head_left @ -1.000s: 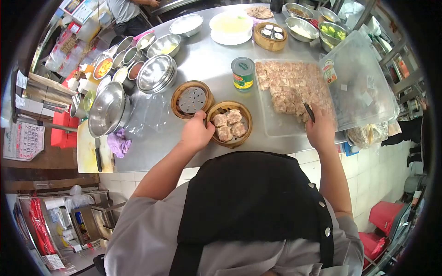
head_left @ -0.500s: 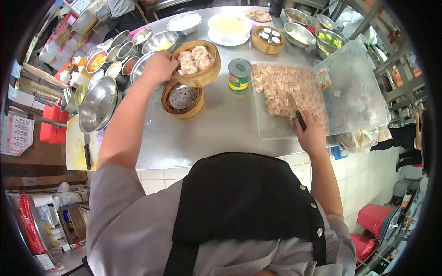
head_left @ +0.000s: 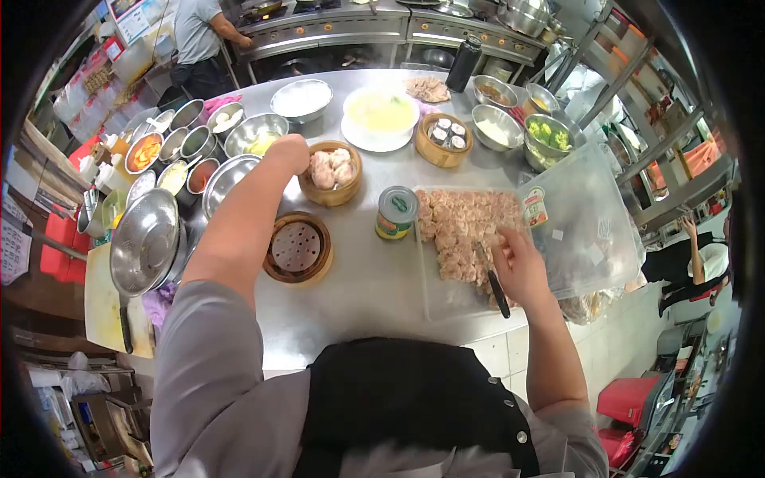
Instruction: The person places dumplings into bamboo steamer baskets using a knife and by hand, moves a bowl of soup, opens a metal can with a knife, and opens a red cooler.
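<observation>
My left hand [head_left: 288, 154] is closed at the left rim of a round bamboo steamer [head_left: 332, 196] that holds pale meat dumplings [head_left: 331, 168]. Nearer to me stands a second bamboo steamer [head_left: 298, 248] with a perforated metal disc inside. Over a clear plastic tray [head_left: 446, 307] of meat dumplings [head_left: 464, 215], my right hand [head_left: 519, 267] is open, thumb and fingers apart and fingertips at the dumplings. A black-handled knife [head_left: 499, 294] lies in the tray just left of that hand. A green-labelled can [head_left: 397, 213] stands beside the tray.
Metal bowls [head_left: 148, 240] crowd the left side. At the back are a white plate [head_left: 380, 137], a steamer of small white rolls [head_left: 444, 141] and a black bottle [head_left: 464, 64]. A clear lid [head_left: 588, 227] leans at the right. A person [head_left: 195, 40] stands near the stoves.
My left hand has brought the dumpling steamer from above the other steamer to the table behind it. My right hand has come away from the knife handle. The view has tilted up.
</observation>
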The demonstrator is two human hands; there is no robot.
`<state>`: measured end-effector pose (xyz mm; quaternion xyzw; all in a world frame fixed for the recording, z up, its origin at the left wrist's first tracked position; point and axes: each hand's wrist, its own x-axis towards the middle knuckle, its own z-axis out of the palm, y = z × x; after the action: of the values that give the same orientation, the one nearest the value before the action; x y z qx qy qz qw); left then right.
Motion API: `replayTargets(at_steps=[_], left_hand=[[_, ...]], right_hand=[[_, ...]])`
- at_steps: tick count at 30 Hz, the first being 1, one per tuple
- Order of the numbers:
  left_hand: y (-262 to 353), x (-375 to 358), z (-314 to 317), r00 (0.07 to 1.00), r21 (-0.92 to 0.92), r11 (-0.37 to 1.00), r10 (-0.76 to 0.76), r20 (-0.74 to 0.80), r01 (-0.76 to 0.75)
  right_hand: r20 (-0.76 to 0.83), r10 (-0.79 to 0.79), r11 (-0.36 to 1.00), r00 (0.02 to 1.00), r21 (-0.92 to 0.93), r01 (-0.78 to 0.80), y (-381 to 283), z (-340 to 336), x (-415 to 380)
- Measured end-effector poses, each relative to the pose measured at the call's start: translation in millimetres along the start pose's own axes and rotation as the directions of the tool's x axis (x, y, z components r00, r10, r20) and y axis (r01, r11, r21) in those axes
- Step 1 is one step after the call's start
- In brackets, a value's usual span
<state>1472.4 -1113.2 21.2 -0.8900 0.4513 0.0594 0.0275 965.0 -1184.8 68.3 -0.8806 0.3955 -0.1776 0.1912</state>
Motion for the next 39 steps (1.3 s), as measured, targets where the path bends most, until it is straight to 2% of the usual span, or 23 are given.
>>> replayTargets(at_steps=[2,4,6,7,8,11,14,17,18,21,23,27,30,35,39], left_hand=[[22,1,-32,0.999,-0.115,0.992,-0.043,0.022,0.045],[41,17,-42,0.996,-0.282,0.955,-0.093,-0.002,0.088],[49,45,-30,0.988,-0.535,0.842,-0.133,-0.072,0.074],[51,61,-20,0.982,-0.646,0.761,-0.162,-0.101,0.059],[45,86,-1,0.990,-0.761,0.648,-0.121,-0.070,0.025],[53,100,-2,0.946,-0.931,0.215,-0.205,0.252,0.295],[49,122,0,0.920,-0.923,0.116,-0.192,0.342,0.367],[44,159,19,0.922,-0.917,0.127,-0.144,0.360,0.378],[46,161,17,0.925,-0.917,0.136,-0.111,0.362,0.375],[59,174,20,0.929,-0.918,0.146,-0.027,0.368,0.368],[62,190,29,0.929,-0.921,0.124,-0.006,0.371,0.369],[71,185,16,0.921,-0.903,0.183,-0.033,0.389,0.388],[70,186,17,0.925,-0.901,0.211,-0.048,0.377,0.378],[64,197,34,0.935,-0.903,0.249,-0.048,0.351,0.351],[60,188,20,0.956,-0.921,0.259,-0.046,0.291,0.293]], right_hand=[[-0.005,-0.037,0.987,0.999,0.158,0.037,-11,9,41],[-0.053,-0.142,0.956,0.988,0.253,0.151,-7,46,91],[0.167,0.002,0.919,0.986,0.388,-0.067,-12,80,149],[0.245,0.071,0.864,0.967,0.469,-0.182,-15,97,176],[0.328,0.130,0.791,0.936,0.536,-0.297,-20,111,198],[0.464,0.253,0.586,0.849,0.625,-0.516,-48,129,239],[0.477,0.329,0.414,0.815,0.703,-0.579,-47,164,262],[0.462,0.369,0.321,0.806,0.751,-0.577,-50,183,280],[0.433,0.425,0.301,0.795,0.760,-0.576,-52,191,284],[0.347,0.465,0.347,0.815,0.775,-0.528,-52,204,289],[0.375,0.454,0.337,0.809,0.768,-0.545,-49,202,293],[0.422,0.448,0.248,0.788,0.788,-0.563,-55,196,296],[0.418,0.445,0.232,0.792,0.800,-0.553,-55,199,298],[0.371,0.423,0.254,0.827,0.827,-0.501,-47,208,305],[0.328,0.410,0.261,0.851,0.852,-0.454,-57,195,299]])
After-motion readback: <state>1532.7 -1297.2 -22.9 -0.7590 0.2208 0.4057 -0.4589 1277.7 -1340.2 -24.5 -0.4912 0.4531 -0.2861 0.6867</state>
